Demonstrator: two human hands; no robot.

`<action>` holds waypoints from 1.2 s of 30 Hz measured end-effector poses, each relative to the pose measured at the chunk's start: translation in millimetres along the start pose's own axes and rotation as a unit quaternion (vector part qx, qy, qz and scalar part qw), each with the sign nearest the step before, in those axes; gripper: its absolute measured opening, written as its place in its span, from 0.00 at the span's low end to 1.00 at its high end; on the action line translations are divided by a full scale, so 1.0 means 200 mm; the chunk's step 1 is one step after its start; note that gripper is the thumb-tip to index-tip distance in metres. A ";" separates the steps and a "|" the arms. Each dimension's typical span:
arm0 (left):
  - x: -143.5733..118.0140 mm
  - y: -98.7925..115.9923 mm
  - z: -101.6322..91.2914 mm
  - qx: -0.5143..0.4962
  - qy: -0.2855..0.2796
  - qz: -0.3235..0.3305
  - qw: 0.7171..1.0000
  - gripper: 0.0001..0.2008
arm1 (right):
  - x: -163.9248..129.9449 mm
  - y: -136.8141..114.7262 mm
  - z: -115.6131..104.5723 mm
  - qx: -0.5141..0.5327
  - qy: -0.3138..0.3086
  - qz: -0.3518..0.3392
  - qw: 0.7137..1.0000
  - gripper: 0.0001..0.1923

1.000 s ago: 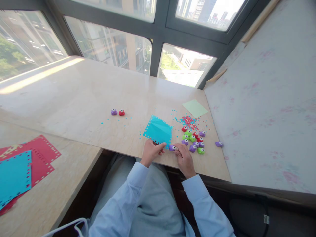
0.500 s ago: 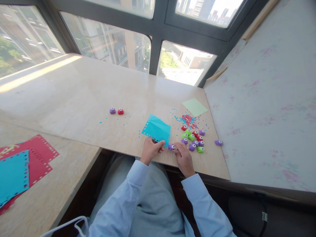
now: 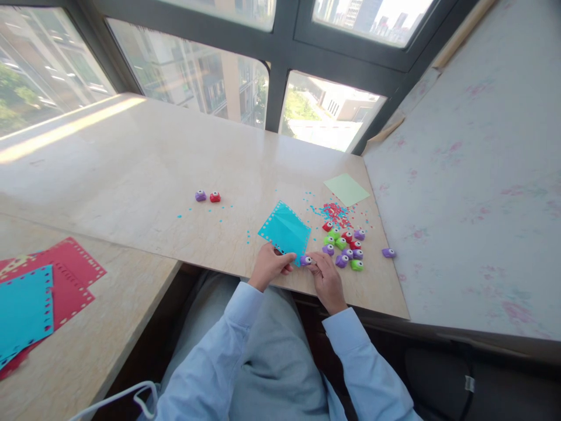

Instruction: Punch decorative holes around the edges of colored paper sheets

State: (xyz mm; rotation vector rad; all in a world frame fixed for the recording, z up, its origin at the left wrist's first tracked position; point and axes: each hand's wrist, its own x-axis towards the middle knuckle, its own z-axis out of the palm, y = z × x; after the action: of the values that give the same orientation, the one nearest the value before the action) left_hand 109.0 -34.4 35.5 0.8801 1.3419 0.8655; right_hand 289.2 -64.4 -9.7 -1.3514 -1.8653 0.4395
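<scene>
Paper [image 3: 286, 230], a teal square with holes along its edges, lies on the worktop [image 3: 153, 175] just past the left hand [image 3: 268, 266], whose grip pinches its near edge. Right beside it, the right hand [image 3: 325, 276] pinches a small purple punch [image 3: 305, 260] that touches the paper's near corner.

Head view — down, forward, over table [image 3: 184, 169]

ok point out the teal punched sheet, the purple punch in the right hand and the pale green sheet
teal punched sheet [image 3: 286, 230]: head view, on its creased middle
purple punch [image 3: 305, 260]: head view, on its body beside the white button
pale green sheet [image 3: 346, 189]: head view, on its flat centre
</scene>
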 end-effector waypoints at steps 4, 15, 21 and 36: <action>0.00 -0.01 0.00 0.001 -0.012 -0.008 1.000 0.11 | 0.00 0.00 0.00 0.000 0.001 0.001 1.000 0.15; -0.01 -0.08 0.04 -0.017 0.042 -0.004 0.999 0.10 | 0.00 0.01 0.01 -0.005 0.008 -0.007 1.000 0.16; -0.01 -0.06 0.09 0.020 0.080 -0.007 0.997 0.12 | 0.00 0.01 0.01 -0.010 0.008 -0.008 1.000 0.16; -0.07 -0.07 0.03 0.198 0.018 0.031 0.979 0.28 | 0.00 0.00 0.01 -0.036 -0.007 0.003 0.999 0.15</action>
State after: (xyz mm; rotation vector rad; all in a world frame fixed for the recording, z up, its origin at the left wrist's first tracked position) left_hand 115.2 -53.7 29.7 1.2243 1.5550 0.6726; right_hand 288.0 -64.0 -11.4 -1.4040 -1.9051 0.3890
